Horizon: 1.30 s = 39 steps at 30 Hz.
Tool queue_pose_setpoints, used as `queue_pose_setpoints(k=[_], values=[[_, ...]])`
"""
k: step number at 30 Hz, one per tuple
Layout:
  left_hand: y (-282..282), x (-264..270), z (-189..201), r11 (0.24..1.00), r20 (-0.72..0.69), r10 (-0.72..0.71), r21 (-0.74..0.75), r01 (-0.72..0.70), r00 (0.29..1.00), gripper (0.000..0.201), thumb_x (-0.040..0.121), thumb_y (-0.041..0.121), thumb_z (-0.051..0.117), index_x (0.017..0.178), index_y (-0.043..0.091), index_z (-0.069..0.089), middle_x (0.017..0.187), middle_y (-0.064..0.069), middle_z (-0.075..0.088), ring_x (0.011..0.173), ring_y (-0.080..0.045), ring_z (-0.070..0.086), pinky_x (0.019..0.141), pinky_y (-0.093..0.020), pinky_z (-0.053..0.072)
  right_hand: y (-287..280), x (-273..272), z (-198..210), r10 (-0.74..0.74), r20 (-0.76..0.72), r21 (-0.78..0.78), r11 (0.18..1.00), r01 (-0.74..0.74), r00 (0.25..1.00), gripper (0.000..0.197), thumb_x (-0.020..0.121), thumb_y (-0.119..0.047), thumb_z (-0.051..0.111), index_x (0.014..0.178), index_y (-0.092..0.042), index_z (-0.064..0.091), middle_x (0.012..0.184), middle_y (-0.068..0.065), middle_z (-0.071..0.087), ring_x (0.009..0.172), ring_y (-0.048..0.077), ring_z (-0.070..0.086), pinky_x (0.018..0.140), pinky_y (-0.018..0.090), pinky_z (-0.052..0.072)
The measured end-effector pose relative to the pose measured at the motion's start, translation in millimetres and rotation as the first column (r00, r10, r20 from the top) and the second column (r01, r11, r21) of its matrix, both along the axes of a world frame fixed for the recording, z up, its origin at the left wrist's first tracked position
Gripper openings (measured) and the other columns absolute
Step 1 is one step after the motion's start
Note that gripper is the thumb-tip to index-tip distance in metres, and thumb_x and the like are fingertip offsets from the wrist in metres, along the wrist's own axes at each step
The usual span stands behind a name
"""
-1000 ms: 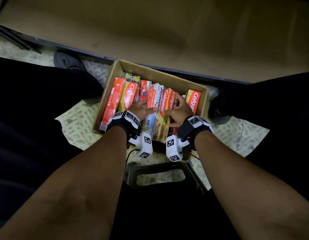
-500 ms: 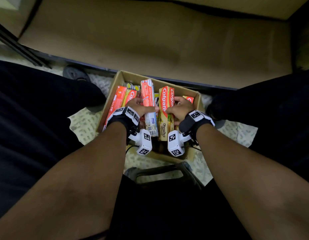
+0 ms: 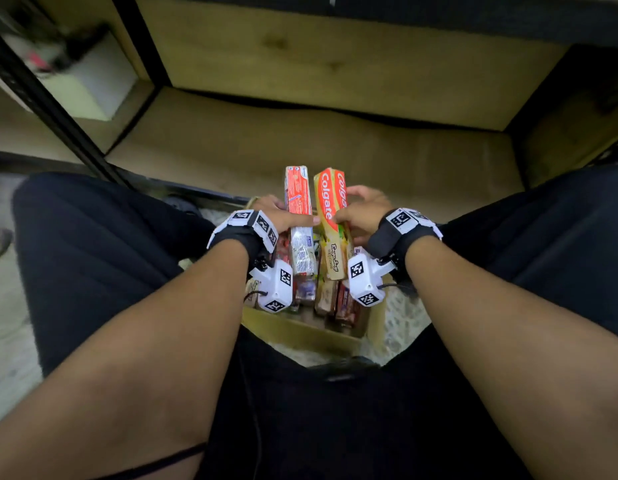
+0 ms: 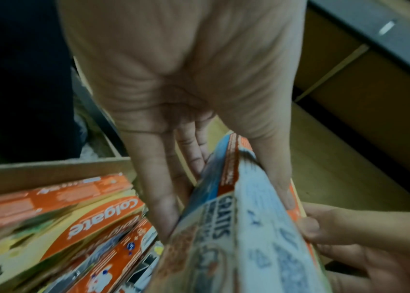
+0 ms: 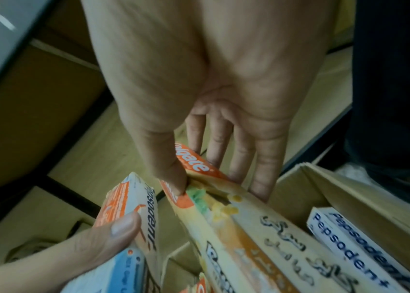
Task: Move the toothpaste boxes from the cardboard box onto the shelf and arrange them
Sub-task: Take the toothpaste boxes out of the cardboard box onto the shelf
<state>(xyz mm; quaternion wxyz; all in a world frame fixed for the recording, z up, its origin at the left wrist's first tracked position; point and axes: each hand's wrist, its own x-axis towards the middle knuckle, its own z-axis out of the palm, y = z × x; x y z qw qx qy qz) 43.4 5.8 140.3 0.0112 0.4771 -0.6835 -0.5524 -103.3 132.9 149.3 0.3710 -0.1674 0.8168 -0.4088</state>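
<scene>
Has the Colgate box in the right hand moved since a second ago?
Yes. The Colgate box in the right hand has risen out of the cardboard box, its far end now over the shelf.

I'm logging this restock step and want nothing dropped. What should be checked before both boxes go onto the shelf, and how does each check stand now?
1. Left hand grips the Pepsodent box, thumb and fingers on opposite faces: ok.
2. Right hand grips the Colgate box, thumb on one face, fingers behind: ok.
3. Both held boxes raised above those left in the cardboard box: ok.
4. The two held boxes kept apart: cannot tell; they sit very close.
5. Bare space on the shelf board ahead: ok.
6. Held boxes' end flaps closed: cannot tell.
</scene>
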Motion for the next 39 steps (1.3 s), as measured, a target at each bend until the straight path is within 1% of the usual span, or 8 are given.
queue_pose_setpoints(k=[6, 9, 13, 18, 23, 26, 30, 39], values=[[7.2, 7.6, 51.9, 0.993, -0.067, -0.019, -0.121, 0.011, 0.998, 0.103, 0.016, 0.068, 0.090, 0.101, 0.024, 0.053, 0.101, 0.001, 0.069, 0.088, -0.022, 0.071, 0.073, -0.044, 0.060, 19.7, 7.3, 71.2, 0.029, -0.088, -0.082, 0.996, -0.036, 0.996, 0.061, 0.077, -0.010, 0.079, 0.130, -0.027, 0.054, 0.109, -0.001, 0.071, 0.088, 0.014, 0.070, 0.071, 0.034, 0.061], [20.5, 13.0, 87.7, 0.979, -0.132, -0.062, -0.201, 0.035, 0.989, 0.086, 0.033, 0.059, 0.093, 0.100, 0.020, 0.056, 0.096, 0.001, 0.071, 0.083, -0.018, 0.071, 0.071, -0.041, 0.061, 28.9, 14.1, 106.0, 0.041, -0.156, -0.137, 0.989, -0.063, 0.987, 0.060, 0.077, -0.013, 0.081, 0.131, -0.022, 0.056, 0.110, -0.002, 0.072, 0.091, 0.012, 0.070, 0.082, 0.037, 0.060], [31.2, 10.9, 132.4, 0.967, -0.218, -0.095, -0.252, 0.038, 0.971, 0.055, 0.056, 0.043, 0.092, 0.093, 0.016, 0.060, 0.087, 0.000, 0.072, 0.074, -0.013, 0.070, 0.061, -0.030, 0.057, 41.3, 23.1, 153.9, 0.032, -0.206, -0.201, 0.977, -0.074, 0.978, 0.053, 0.081, -0.011, 0.078, 0.129, -0.022, 0.059, 0.114, -0.002, 0.071, 0.087, 0.009, 0.069, 0.071, 0.028, 0.058], [24.4, 4.2, 184.3, 0.913, -0.227, -0.168, -0.402, 0.064, 0.959, 0.087, 0.034, 0.063, 0.090, 0.103, 0.016, 0.062, 0.092, 0.001, 0.074, 0.077, -0.015, 0.073, 0.072, -0.040, 0.062, 50.1, 23.8, 208.4, 0.017, -0.276, -0.257, 0.962, -0.091, 0.961, 0.053, 0.084, -0.008, 0.074, 0.132, -0.021, 0.057, 0.100, -0.003, 0.070, 0.078, 0.008, 0.068, 0.054, 0.023, 0.054], [17.6, -8.6, 241.6, 0.847, -0.208, -0.248, -0.520, 0.108, 0.946, 0.058, 0.056, 0.045, 0.091, 0.093, 0.021, 0.054, 0.086, 0.001, 0.069, 0.073, -0.016, 0.071, 0.062, -0.034, 0.061, 41.8, 4.3, 245.3, -0.007, -0.449, -0.264, 0.956, -0.125, 0.894, 0.061, 0.079, -0.020, 0.077, 0.136, -0.031, 0.057, 0.111, -0.002, 0.073, 0.089, 0.013, 0.071, 0.082, 0.038, 0.060], [6.7, -23.6, 267.8, 0.821, -0.222, -0.287, -0.558, 0.120, 0.932, 0.058, 0.058, 0.043, 0.091, 0.097, 0.022, 0.054, 0.092, 0.003, 0.069, 0.073, -0.015, 0.071, 0.057, -0.033, 0.060, 35.6, -11.7, 264.4, -0.029, -0.548, -0.248, 0.960, -0.129, 0.836, 0.062, 0.083, -0.028, 0.075, 0.139, -0.037, 0.052, 0.113, -0.008, 0.071, 0.084, 0.009, 0.071, 0.071, 0.029, 0.060], [-15.7, -52.7, 301.4, 0.752, -0.186, -0.309, -0.648, 0.120, 0.933, 0.090, 0.052, 0.050, 0.092, 0.125, 0.023, 0.047, 0.099, -0.001, 0.068, 0.076, -0.024, 0.073, 0.062, -0.045, 0.061, 23.0, -37.8, 291.9, -0.034, -0.677, -0.208, 0.967, -0.147, 0.735, 0.065, 0.084, -0.031, 0.074, 0.143, -0.038, 0.048, 0.116, -0.004, 0.070, 0.084, 0.010, 0.070, 0.064, 0.023, 0.054], [-78.7, -128.3, 336.2, 0.610, 0.011, -0.328, -0.761, 0.221, 0.945, 0.084, 0.056, 0.061, 0.084, 0.128, 0.031, 0.051, 0.110, 0.006, 0.060, 0.086, -0.016, 0.064, 0.073, -0.030, 0.052, -27.9, -103.8, 330.4, 0.007, -0.781, -0.086, 0.989, -0.118, 0.624, 0.059, 0.082, -0.033, 0.073, 0.137, -0.041, 0.053, 0.131, -0.002, 0.064, 0.100, 0.017, 0.068, 0.080, 0.029, 0.057]])
